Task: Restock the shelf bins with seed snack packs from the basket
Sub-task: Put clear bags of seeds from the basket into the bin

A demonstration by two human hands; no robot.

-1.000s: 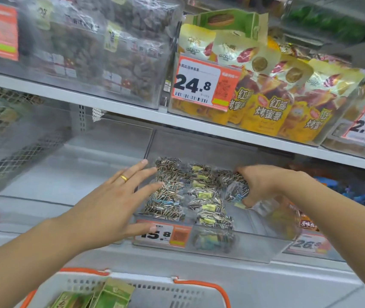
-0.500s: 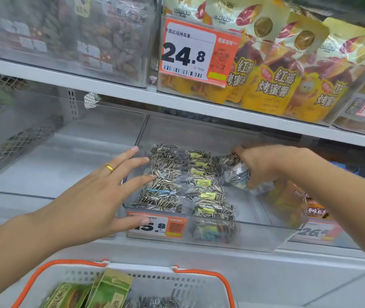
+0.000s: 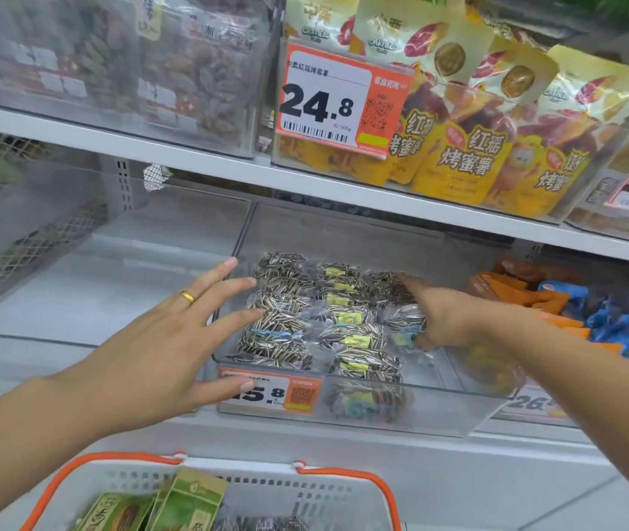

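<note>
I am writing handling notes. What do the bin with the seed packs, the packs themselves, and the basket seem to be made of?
Bin: clear rigid plastic, glossy, since the packs show through its front wall.
Seed packs: thin clear film, shiny and crinkled, with striped seeds visible inside.
Basket: white moulded plastic with slotted walls; its orange rim looks like plastic too.

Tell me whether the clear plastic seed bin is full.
Partly full: striped seed packs cover the clear plastic bin floor's left and middle; the right side shows bare.

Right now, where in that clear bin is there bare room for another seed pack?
Bare floor shows in the bin's front right corner, between the seed packs and its right wall. The left and middle rows are packed tight.
</note>
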